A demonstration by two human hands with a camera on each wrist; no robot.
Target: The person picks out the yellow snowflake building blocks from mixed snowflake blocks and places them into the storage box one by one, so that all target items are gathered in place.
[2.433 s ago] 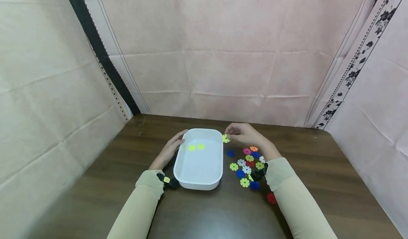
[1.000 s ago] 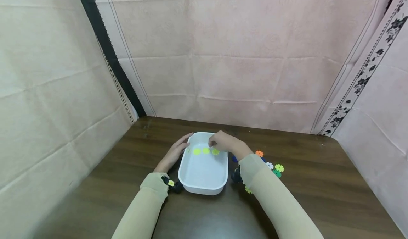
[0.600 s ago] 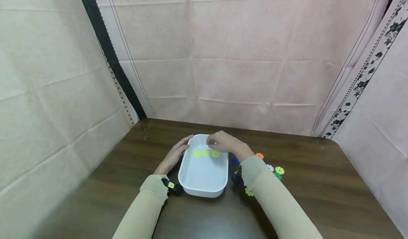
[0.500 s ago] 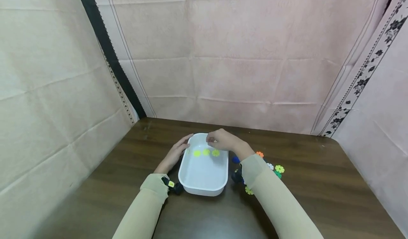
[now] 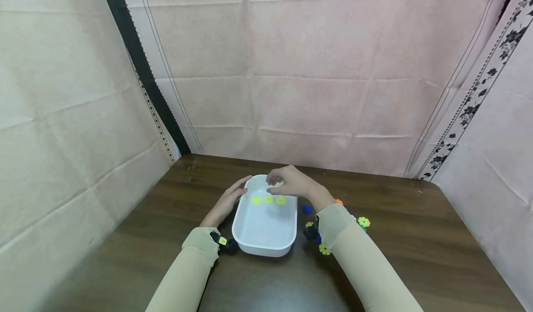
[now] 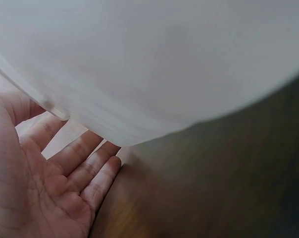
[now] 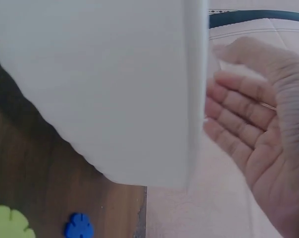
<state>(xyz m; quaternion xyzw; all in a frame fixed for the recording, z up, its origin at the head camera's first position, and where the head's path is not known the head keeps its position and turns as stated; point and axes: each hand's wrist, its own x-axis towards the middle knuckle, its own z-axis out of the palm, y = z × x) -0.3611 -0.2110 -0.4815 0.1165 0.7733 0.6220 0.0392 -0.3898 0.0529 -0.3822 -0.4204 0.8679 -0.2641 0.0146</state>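
Observation:
A white plastic tub (image 5: 266, 224) stands on the table. Three yellow-green notched, flower-shaped discs (image 5: 269, 199) form a row across its far half. My left hand (image 5: 225, 203) holds the tub's left rim, thumb over the edge and fingers along the outer wall, as the left wrist view shows. Above the tub's far right part is my right hand (image 5: 293, 183), thumb and fingers apart with nothing seen between them. In the right wrist view the tub wall (image 7: 100, 89) hides its fingertips.
Right of the tub lie loose discs: a blue one (image 5: 307, 209), a yellow-green one (image 5: 325, 249), another yellow-green one (image 5: 364, 221) and an orange one (image 5: 339, 202). My right sleeve (image 5: 358, 252) covers part of that pile. Cloth walls (image 5: 308, 80) surround the table.
The right hand has carried a yellow-green disc from beside the tub into it, beside the two others, and let go. Its fingers have since spread and risen slightly. The left hand stays at the rim.

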